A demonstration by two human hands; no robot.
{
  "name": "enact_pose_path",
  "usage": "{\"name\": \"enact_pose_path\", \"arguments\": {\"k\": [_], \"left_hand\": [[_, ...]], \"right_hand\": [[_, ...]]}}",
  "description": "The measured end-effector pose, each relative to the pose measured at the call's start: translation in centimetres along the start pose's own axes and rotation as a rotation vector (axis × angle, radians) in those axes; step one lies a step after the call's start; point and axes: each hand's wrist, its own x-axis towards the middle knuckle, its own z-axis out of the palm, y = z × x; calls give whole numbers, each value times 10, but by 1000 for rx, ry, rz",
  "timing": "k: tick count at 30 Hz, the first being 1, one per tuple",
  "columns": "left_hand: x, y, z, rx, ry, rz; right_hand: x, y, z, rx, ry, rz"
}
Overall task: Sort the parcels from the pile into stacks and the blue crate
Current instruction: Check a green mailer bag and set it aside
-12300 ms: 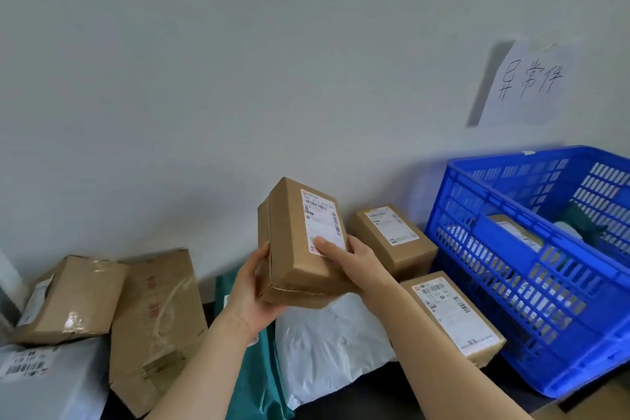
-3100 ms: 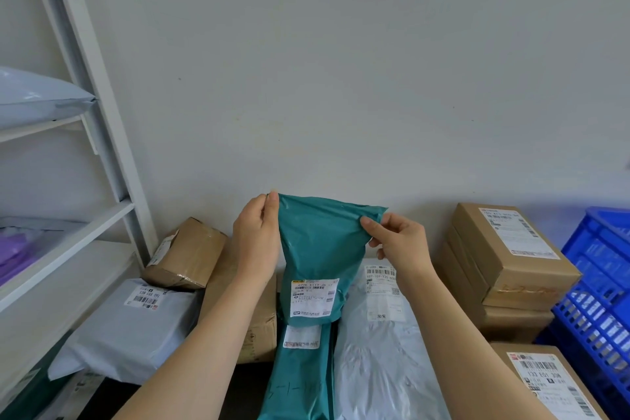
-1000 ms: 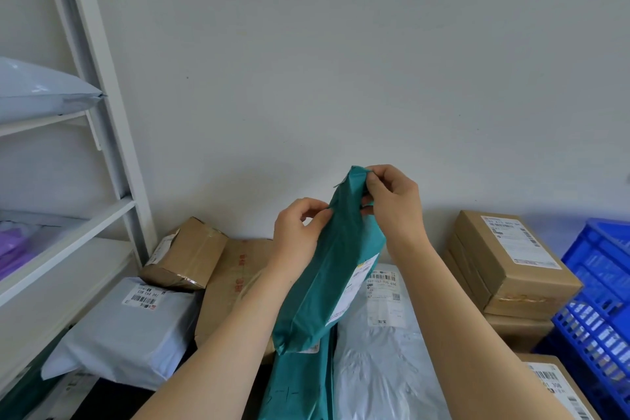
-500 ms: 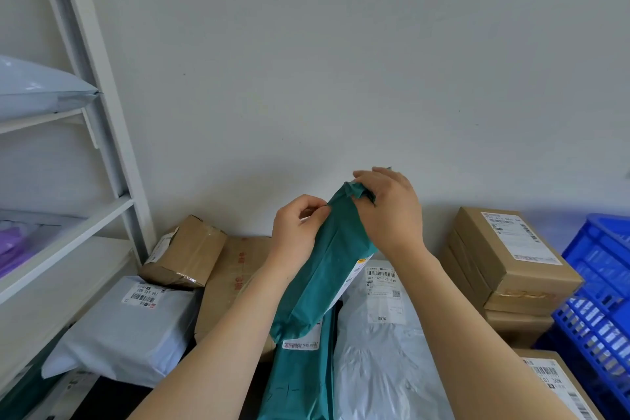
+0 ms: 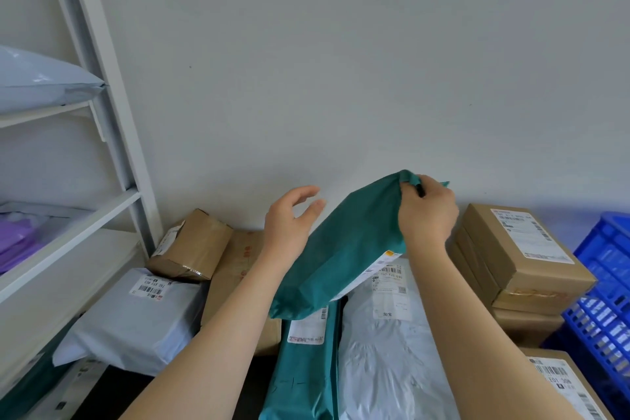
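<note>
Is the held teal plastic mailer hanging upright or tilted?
Tilted: the right hand grips the teal plastic mailer by its upper end; the lower end slants leftward.

Not much we can actually read here. The label on the white bag (image 5: 392, 368) shows something like 107-125-030, with 淘宝 lower down. The grey bag (image 5: 136, 324) label reads roughly C08 EAY 091, upside down to us. The box (image 5: 559, 382) at bottom right has E01 308. The green bag (image 5: 344, 249) label is too tilted for us to read.

Head-worn view, forward and downward
</note>
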Motion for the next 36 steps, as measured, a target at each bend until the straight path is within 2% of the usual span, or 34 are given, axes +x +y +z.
{"name": "enact_pose_path", "arguments": {"k": [6, 9, 11, 13, 16, 18, 22, 24, 31, 36], "left_hand": [[-3, -21, -15, 99, 171, -30], [-15, -40, -17, 52, 230, -204], [-25, -55, -10, 29, 142, -417], [-34, -67, -2, 37, -21, -636], [-40, -81, 5, -155, -133, -854], [-37, -91, 9, -169, -79, -822], [-29, -91, 9, -11, 179, -655], [-27, -88, 5, 53, 250, -581], [-37, -87, 7, 103, 210, -528], [-43, -95, 18, 205, -46, -500]], "right_hand": [[2, 6, 2, 141, 90, 133], [1, 4, 5, 203, 121, 164], [2, 1, 7, 246, 143, 176], [4, -2, 7, 280, 157, 174], [7, -5, 10, 314, 171, 147], [8, -4, 10, 324, 186, 144], [12, 4, 6, 303, 207, 159], [13, 11, 3, 305, 220, 179], [14, 21, 4, 379, 246, 240], [10, 15, 7, 420, 236, 226]]}}
